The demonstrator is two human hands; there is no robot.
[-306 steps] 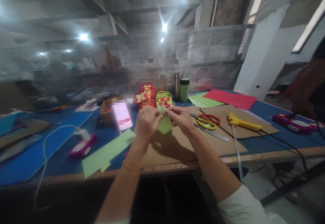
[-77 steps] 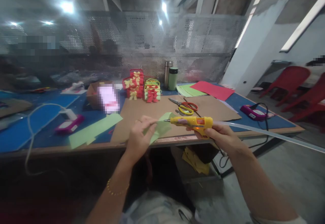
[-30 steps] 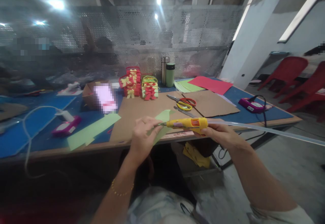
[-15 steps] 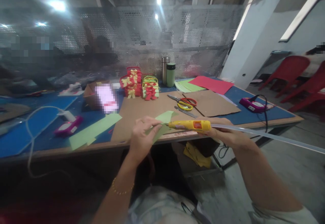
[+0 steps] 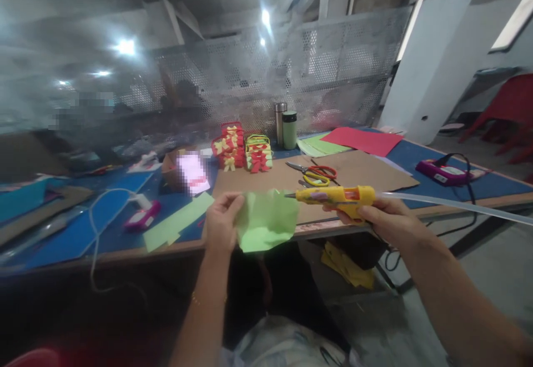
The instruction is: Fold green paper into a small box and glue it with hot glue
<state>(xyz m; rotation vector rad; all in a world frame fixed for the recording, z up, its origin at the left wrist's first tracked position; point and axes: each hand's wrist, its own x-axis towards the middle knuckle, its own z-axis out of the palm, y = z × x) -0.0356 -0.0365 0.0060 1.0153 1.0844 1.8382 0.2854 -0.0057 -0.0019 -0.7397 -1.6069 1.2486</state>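
Note:
My left hand (image 5: 222, 220) pinches the left edge of a creased light green sheet (image 5: 266, 225), held up in front of the table's edge. In my right hand (image 5: 385, 220) is a yellow hot glue gun (image 5: 337, 196), gripped by its handle, with a long clear glue stick (image 5: 441, 201) sticking out of its back. The gun's nozzle points left and meets the sheet's upper right edge in view; whether it touches the sheet I cannot tell.
Scissors (image 5: 316, 175) lie on brown cardboard (image 5: 370, 167). Behind are small red bow-trimmed baskets (image 5: 229, 147), green ones (image 5: 258, 153), and a green flask (image 5: 289, 130). Left are green strips (image 5: 179, 222) and a purple power socket (image 5: 144, 215); another purple socket (image 5: 443, 171) is right.
The green sheet has turned its flat face toward me. The glue gun has drawn right, away from my left hand, and its handle now shows. The view has shifted slightly.

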